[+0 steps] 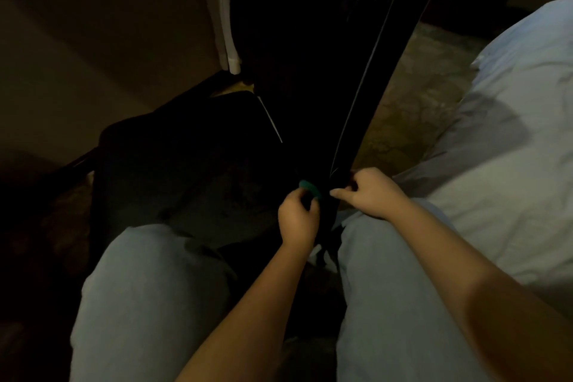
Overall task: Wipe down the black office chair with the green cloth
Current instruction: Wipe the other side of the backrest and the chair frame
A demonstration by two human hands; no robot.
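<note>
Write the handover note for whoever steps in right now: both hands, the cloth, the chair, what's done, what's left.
The left hand holds the small green cloth in curled fingers, at the near end of a tall glossy panel of the black office chair.
The right hand grips that panel's edge from the other side, apparently steadying it.
Done: cannot tell, because the picture is too dark to show wiped areas.
Left: probably wiping up along the panel, then the rest of the chair.
</note>
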